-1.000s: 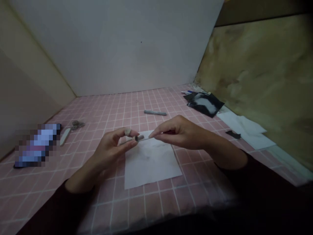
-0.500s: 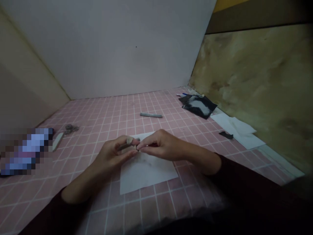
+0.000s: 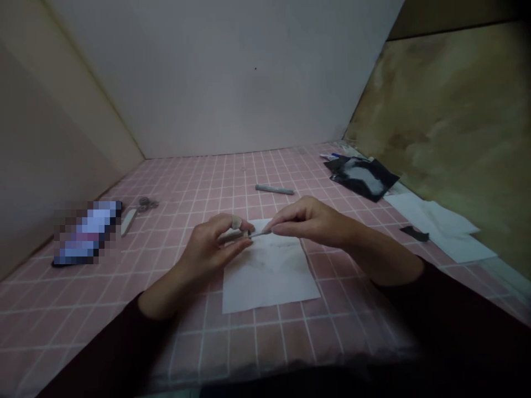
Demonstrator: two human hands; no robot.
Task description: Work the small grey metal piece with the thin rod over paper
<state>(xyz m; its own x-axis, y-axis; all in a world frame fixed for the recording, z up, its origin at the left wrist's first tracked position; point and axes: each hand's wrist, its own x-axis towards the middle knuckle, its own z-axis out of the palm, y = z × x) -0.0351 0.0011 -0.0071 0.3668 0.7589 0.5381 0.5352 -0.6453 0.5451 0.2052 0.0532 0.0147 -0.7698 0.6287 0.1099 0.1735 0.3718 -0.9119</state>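
Note:
Over a sheet of white paper (image 3: 271, 276) with grey smudges, both hands meet at the fingertips. My left hand (image 3: 207, 243) is closed around a slim grey stick (image 3: 230, 237) lying across its palm. At its thumb and fingertip is a small pale piece (image 3: 246, 234), too small to name. A light band (image 3: 236, 222) is wrapped on one left finger. My right hand (image 3: 309, 221) pinches a thin, pale strip-like tool (image 3: 260, 232) whose other end reaches the left fingertips; its exact kind is unclear.
A grey rod (image 3: 274, 189) lies beyond the paper on the pink checked cloth (image 3: 199, 182). To the right are black sheets with pale dust (image 3: 365, 178), white papers (image 3: 448, 226) and a dark scrap (image 3: 415, 234). A blurred-out phone-like device (image 3: 89, 235), white bar (image 3: 128, 222) and grey coil (image 3: 147, 204) lie left.
My right hand has drawn away to the right from the left fingertips, and the thin pale strip now shows between the hands. The whole view has shifted, so things appear further right.

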